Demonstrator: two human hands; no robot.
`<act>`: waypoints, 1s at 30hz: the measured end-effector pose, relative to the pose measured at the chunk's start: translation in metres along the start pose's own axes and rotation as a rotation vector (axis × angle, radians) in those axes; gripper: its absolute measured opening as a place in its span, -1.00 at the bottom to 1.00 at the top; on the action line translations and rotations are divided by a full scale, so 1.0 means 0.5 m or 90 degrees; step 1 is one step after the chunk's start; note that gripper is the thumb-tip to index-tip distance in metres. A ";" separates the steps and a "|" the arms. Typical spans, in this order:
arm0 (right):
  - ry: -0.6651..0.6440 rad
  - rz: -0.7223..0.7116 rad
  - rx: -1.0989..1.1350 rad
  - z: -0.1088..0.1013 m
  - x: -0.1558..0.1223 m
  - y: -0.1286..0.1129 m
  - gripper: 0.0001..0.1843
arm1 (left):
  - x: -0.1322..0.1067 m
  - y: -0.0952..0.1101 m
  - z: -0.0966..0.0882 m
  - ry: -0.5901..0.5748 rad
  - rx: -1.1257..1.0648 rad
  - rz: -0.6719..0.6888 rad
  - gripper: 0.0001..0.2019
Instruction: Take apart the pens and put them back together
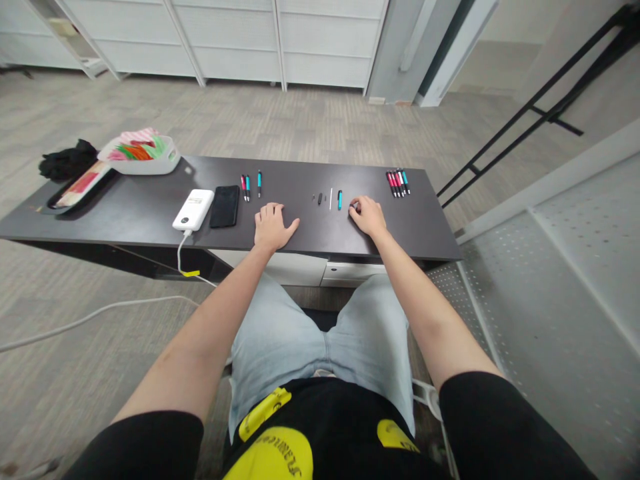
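My left hand [273, 227] lies on the dark desk top with its thumb spread and nothing visible in it. My right hand [368, 215] rests on the desk with its fingers curled together; a small dark bit shows by the fingertips, too hidden to name. Between the hands are pen parts in a row: a turquoise pen barrel [340, 199], a thin white refill [331, 199], a black grip piece [320, 199] and tiny dark pieces beside it. Beyond my left hand lie a turquoise pen [259, 183], another turquoise pen [248, 188] and a red pen [243, 187].
Several red and turquoise pens [398, 183] lie side by side at the desk's right end. Left of my left hand are a black phone [225, 206] and a white power bank [194, 209] with a cable. A white basket [170, 159], a black tray [60, 208] and black cloth [69, 160] occupy the far left.
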State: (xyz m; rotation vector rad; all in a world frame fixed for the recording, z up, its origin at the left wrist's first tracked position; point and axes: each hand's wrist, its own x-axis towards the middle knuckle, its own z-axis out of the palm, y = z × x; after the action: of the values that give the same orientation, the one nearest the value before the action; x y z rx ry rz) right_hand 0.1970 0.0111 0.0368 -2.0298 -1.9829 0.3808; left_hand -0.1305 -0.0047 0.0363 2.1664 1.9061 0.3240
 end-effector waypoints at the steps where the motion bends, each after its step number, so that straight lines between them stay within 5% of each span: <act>1: -0.001 0.001 -0.003 0.001 0.000 0.000 -0.59 | 0.001 -0.001 0.001 0.000 -0.003 0.002 -0.26; 8: -0.006 -0.029 0.005 0.000 0.003 0.007 -0.32 | -0.001 0.001 0.000 0.007 -0.007 0.003 -0.26; 13: -0.091 -0.088 0.006 -0.022 0.045 0.015 -0.08 | -0.002 0.003 -0.004 -0.006 -0.008 -0.001 -0.26; 20: -0.126 -0.186 -0.011 -0.027 0.099 0.026 -0.48 | 0.001 -0.003 0.001 0.009 -0.021 0.013 -0.27; 27: -0.011 -0.175 0.112 0.018 0.075 0.050 -0.93 | 0.011 -0.014 0.022 0.034 -0.040 0.014 -0.27; 30: 0.147 -0.079 0.349 0.047 0.061 0.063 -0.69 | 0.014 -0.019 0.031 0.044 -0.055 0.016 -0.26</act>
State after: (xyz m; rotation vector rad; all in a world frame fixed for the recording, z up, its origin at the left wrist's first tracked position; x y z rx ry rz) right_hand 0.2180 0.0414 0.0036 -1.5272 -1.6282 0.5616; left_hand -0.1336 0.0030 0.0185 2.1506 1.8653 0.4821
